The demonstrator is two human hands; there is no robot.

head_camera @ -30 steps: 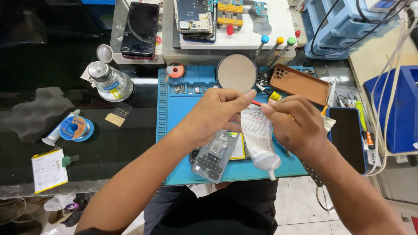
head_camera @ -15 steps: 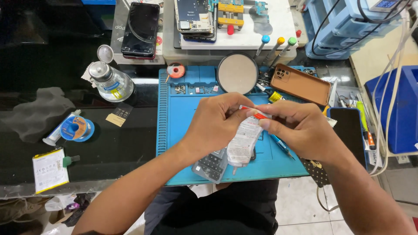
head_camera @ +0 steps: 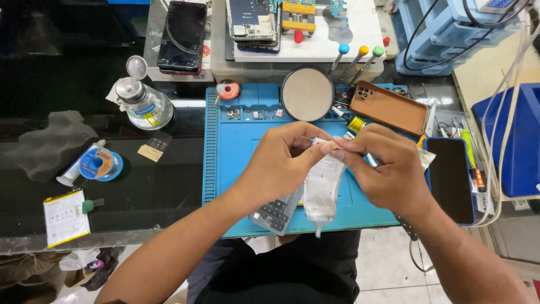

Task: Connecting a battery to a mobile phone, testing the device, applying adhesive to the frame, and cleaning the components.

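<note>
Two bare hands pinch the flat end of a crumpled white squeeze tube [head_camera: 323,190] above a blue rubber work mat [head_camera: 236,169].

The left hand [head_camera: 281,164] and the right hand [head_camera: 388,169] meet fingertip to fingertip at the tube's upper end, each grip clamped on it; the tube hangs nozzle down over the mat's near edge. Under the left hand a grey opened phone body [head_camera: 275,211] lies on the mat. Behind the hands sit a round silver disc [head_camera: 307,93], a tan phone back cover [head_camera: 389,108] and a black phone [head_camera: 449,180] at the right. On the dark counter [head_camera: 169,186] to the left stand a glass dispenser bottle [head_camera: 143,104] and a blue solder spool [head_camera: 99,164].
</note>
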